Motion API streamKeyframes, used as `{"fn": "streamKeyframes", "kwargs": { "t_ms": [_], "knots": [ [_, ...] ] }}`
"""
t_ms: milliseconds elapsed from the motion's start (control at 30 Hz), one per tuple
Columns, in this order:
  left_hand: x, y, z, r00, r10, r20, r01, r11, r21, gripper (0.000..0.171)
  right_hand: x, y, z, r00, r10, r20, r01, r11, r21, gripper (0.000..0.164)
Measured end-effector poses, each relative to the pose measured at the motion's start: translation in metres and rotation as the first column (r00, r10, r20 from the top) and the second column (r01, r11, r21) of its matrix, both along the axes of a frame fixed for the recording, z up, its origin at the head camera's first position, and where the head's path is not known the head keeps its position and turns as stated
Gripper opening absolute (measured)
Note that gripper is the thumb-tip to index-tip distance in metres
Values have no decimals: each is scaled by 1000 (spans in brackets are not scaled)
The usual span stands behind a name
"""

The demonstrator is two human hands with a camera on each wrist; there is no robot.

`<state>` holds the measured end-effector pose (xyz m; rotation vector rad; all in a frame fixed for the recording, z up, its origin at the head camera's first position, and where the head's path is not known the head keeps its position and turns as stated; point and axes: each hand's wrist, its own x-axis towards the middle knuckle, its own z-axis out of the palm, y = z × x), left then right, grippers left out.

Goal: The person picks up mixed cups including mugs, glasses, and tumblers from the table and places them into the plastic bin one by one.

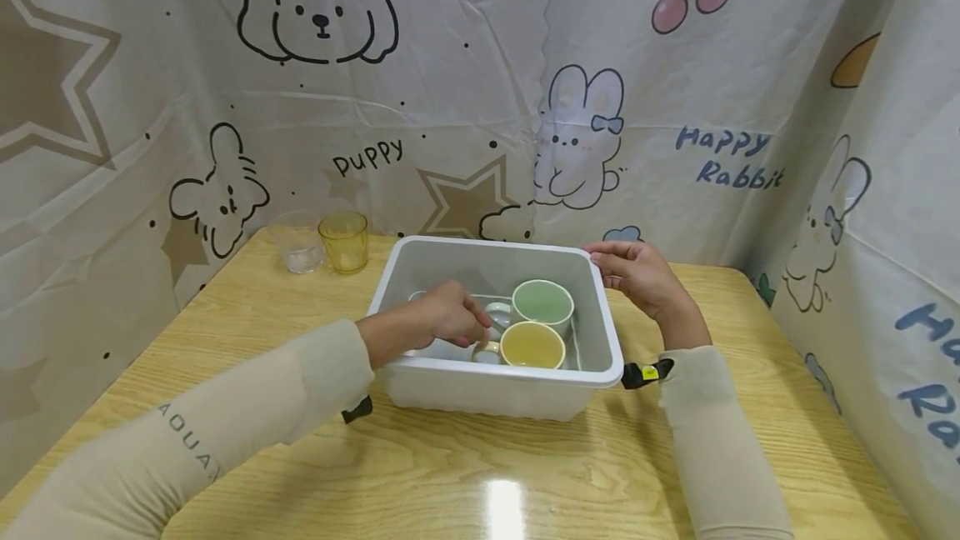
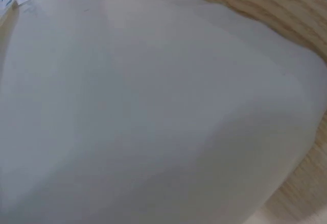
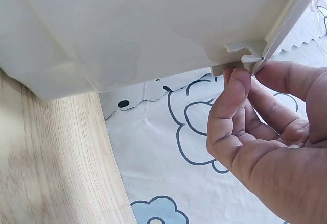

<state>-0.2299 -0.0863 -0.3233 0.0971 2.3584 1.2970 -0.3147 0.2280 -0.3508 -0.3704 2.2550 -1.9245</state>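
White bin [image 1: 487, 394], right hand [image 1: 641, 277] pinching it, mugs [image 1: 534, 347] in head view only

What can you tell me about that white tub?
The tub is an open-topped rectangular box with rounded corners, a white rim and greyish inner walls, apparently plastic. It stands upright on the table. The right hand pinches its rim near the far right corner; the left hand reaches inside, where a green mug and yellow mug sit.
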Motion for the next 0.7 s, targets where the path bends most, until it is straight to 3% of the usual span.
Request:
{"fn": "streamKeyframes", "kwargs": {
  "t_ms": [300,467,600,700],
  "knots": [
    [-7,-10,11,999,2,-50,-2,1000,2,19,-1,2,0,1000,10,-8,-10,1000,-25,37],
    [-11,-22,17,991,-10,-131,6,999,-31,19,-1,1,0,1000,10,-2,-10,1000,-23,37],
    [-16,-32,22,980,8,-197,-16,999,-42,20,0,1,1,1000,10,1,-10,1000,-23,38],
    [-21,-41,26,980,32,-198,-35,999,-9,24,0,1,1,1000,10,3,-10,1000,-23,38]
  ]
}}
